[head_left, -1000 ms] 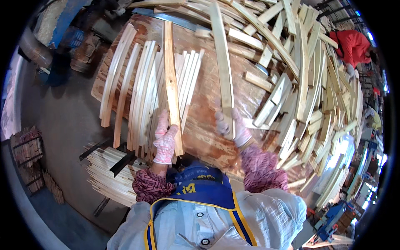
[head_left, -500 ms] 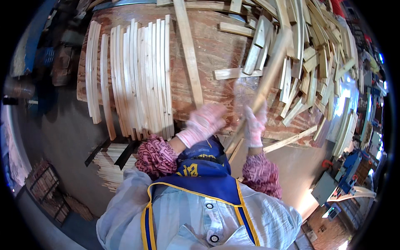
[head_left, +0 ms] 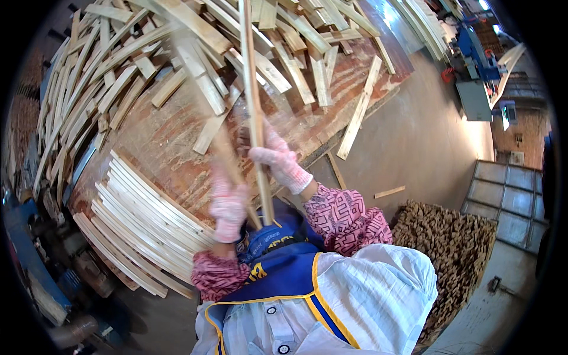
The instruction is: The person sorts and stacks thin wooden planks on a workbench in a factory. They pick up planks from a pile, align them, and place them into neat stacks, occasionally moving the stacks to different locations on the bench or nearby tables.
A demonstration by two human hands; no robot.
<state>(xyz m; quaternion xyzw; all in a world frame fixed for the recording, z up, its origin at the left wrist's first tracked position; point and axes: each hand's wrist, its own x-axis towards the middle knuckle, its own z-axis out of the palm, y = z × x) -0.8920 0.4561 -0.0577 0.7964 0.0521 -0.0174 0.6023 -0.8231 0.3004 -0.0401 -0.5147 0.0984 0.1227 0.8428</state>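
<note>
My right hand (head_left: 277, 161), in a pink and white knit glove, is closed round a long narrow wooden strip (head_left: 252, 89) that stretches away from me over the worktable. Its near end reaches my blue apron. Smeared by motion, my gloved left hand (head_left: 229, 206) is wrapped on a second wooden strip (head_left: 223, 151), also blurred, which runs beside the first. Left of that hand, a row of pale wooden strips (head_left: 145, 219) lies side by side along the table's near left edge.
The reddish plywood worktable (head_left: 151, 139) carries a loose heap of wooden pieces (head_left: 139, 65) across its far side. One strip (head_left: 360, 109) juts over the right edge. On the floor at right stands a big stack of wood ends (head_left: 447, 254); a grey-green machine box (head_left: 475, 100) is farther back.
My view has swung to the right, so the table and row of strips appear turned. My left hand has taken hold of a strip; the right hand still holds its own, now more upright in view.
</note>
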